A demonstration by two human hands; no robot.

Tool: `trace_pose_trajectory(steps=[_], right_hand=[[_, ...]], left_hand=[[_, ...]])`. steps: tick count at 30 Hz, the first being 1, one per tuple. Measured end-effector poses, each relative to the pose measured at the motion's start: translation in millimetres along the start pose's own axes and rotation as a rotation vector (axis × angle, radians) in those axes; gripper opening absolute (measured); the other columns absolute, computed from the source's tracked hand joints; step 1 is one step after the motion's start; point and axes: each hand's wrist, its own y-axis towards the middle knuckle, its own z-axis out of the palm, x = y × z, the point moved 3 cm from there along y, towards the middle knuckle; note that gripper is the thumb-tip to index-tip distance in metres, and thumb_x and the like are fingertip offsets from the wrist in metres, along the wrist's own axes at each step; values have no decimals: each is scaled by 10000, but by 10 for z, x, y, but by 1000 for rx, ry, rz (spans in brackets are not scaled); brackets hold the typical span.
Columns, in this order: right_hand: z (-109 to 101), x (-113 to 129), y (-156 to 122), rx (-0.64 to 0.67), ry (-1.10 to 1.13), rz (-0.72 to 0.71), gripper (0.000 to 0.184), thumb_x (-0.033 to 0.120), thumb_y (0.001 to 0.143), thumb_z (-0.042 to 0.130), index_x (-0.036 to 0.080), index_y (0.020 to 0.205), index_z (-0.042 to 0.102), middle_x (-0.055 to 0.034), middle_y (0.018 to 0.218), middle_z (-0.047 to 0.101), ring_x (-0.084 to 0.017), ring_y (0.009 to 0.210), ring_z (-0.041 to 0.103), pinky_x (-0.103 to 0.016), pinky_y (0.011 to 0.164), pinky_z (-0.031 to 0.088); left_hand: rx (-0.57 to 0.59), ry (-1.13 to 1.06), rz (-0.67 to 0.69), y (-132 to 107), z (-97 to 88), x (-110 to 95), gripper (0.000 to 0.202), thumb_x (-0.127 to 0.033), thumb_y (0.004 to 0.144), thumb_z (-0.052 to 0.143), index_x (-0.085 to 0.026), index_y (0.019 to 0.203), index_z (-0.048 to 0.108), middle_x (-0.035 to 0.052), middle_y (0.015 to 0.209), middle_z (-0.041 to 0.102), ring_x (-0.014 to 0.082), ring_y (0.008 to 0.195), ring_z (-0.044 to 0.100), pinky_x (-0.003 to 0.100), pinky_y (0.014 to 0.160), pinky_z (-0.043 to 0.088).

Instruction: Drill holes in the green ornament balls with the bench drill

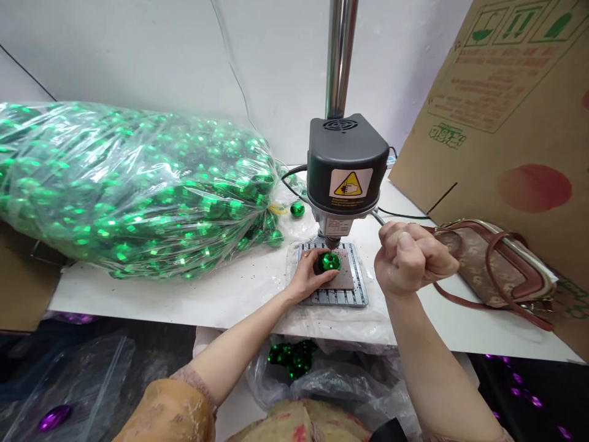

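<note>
Under the drill press [348, 156], left hand [307, 273] pinches a green bauble [331, 262], best kept steady; right hand [411, 256], beside the drill press, clasps its lever [378, 218].

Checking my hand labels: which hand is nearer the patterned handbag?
Right. The right hand grips the lever, just left of the handbag; the left hand is farther left, holding the green ball under the drill.

The green ball [332, 263] is glossy, the column [341, 61] metal.

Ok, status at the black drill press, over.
Left hand gripping shiny green faceted ball under black drill press. Right hand closed on slim metal lever. Nothing visibly in the way.
</note>
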Motion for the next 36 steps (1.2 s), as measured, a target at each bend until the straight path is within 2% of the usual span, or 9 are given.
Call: trace_pose_trajectory(steps=[7, 16, 19, 21, 24, 27, 29, 32, 36], right_hand=[[14, 50, -19, -29, -25, 35, 468, 86, 823, 587, 172, 537, 226, 77, 476, 275, -20, 409, 253, -247, 460, 291], [305, -76, 637, -138, -99, 543, 422, 214, 803, 689, 217, 505, 391, 78, 413, 382, -42, 365, 318, -262, 380, 233], [308, -98, 661, -134, -104, 544, 433, 229, 825, 678, 220, 522, 369, 85, 418, 376, -31, 365, 321, -241, 371, 236], [304, -90, 644, -116, -123, 508, 440, 225, 858, 656, 215, 538, 354, 86, 428, 384, -19, 369, 333, -220, 380, 243], [301, -77, 622, -95, -145, 470, 435, 222, 893, 626, 215, 562, 343, 87, 443, 385, -7, 376, 341, -199, 386, 249], [300, -77, 617, -94, -147, 455, 427, 233, 890, 630, 220, 565, 354, 85, 445, 384, -10, 378, 345, -205, 381, 261], [298, -78, 614, -97, -143, 449, 426, 236, 890, 633, 221, 566, 358, 82, 448, 388, -13, 383, 352, -210, 380, 259], [298, -80, 606, -91, -152, 442, 426, 250, 898, 632, 220, 574, 356, 81, 461, 387, -8, 390, 345, -215, 388, 261], [295, -76, 599, -98, -171, 427, 430, 261, 888, 640, 219, 570, 354, 79, 458, 377, -13, 390, 350, -228, 384, 262]], left_hand=[[-17, -11, -14, -9, 3, 4, 525, -375, 775, 890, -237, 1238, 684, 76, 1183, 682, 293, 1244, 594, 435, 1083, 487], [-123, -13, -62, -85, -6, -106, 503, -387, 778, 875, -209, 1201, 671, 109, 1193, 703, 291, 1131, 670, 449, 996, 542], [-244, 73, 4, -408, -141, -213, 477, -463, 801, 847, -229, 1175, 665, 101, 1159, 713, 290, 1102, 686, 445, 958, 561], [-222, 137, 141, -764, -221, -235, 502, -527, 793, 846, -247, 1173, 676, 89, 1068, 726, 279, 1007, 706, 424, 881, 581], [61, 282, 416, -1412, -235, -159, 482, -556, 784, 852, -300, 1171, 721, 75, 926, 736, 240, 793, 690, 368, 707, 568], [294, 551, 470, -1943, -228, 42, 382, -437, 882, 770, -385, 1256, 714, 98, 1065, 772, 240, 785, 697, 360, 666, 559], [355, 656, 488, -2087, -261, 131, 401, -471, 895, 737, -405, 1288, 699, 108, 1168, 769, 268, 834, 718, 382, 659, 572], [339, 626, 491, -1833, -386, 112, 321, -559, 896, 701, -371, 1153, 743, 93, 1147, 768, 270, 834, 722, 394, 647, 583], [25, 562, 283, -622, -658, -23, 219, -308, 994, 526, -262, 1062, 729, 123, 1078, 731, 270, 987, 695, 439, 896, 587]])
